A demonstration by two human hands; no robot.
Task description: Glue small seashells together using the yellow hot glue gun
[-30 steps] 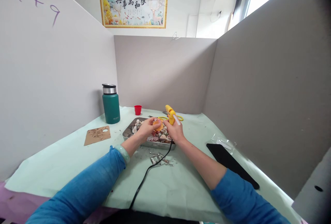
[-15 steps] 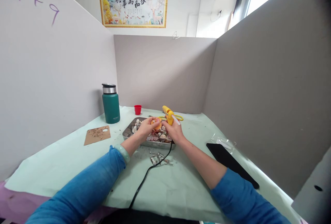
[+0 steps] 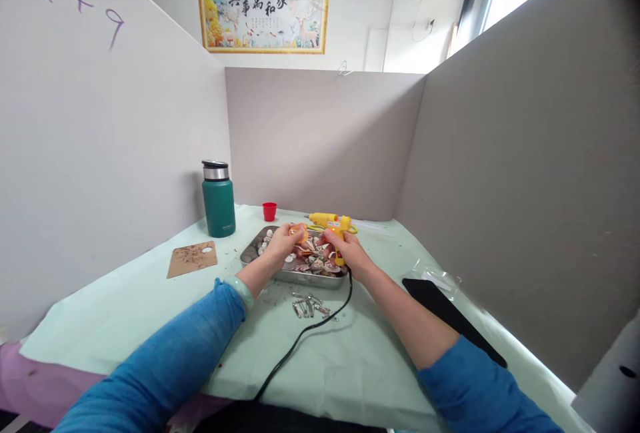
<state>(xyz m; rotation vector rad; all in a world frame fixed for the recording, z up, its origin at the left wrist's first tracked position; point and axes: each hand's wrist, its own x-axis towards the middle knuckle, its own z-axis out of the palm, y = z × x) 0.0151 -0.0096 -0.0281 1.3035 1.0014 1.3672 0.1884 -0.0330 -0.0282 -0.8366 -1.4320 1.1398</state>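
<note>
Over the metal tray, my left hand pinches a small orange piece. My right hand is wrapped round the handle of a yellow glue gun, whose nozzle points left, just above and behind the orange piece. A black cord runs from the gun's handle down to the table's front edge. Shells and pebbles fill much of the tray under both hands. In front of the tray lies a loose pile of small metal clips.
A green bottle stands at the left, with a brown card in front of it. Farther back is a red cup. On the right lie a black strip and a clear plastic bag. Grey partitions enclose the table.
My right hand has shifted right and turned the glue gun from steeply tilted to nearly level, nozzle leftward. The cord has swung right. My left hand still holds the orange piece.
</note>
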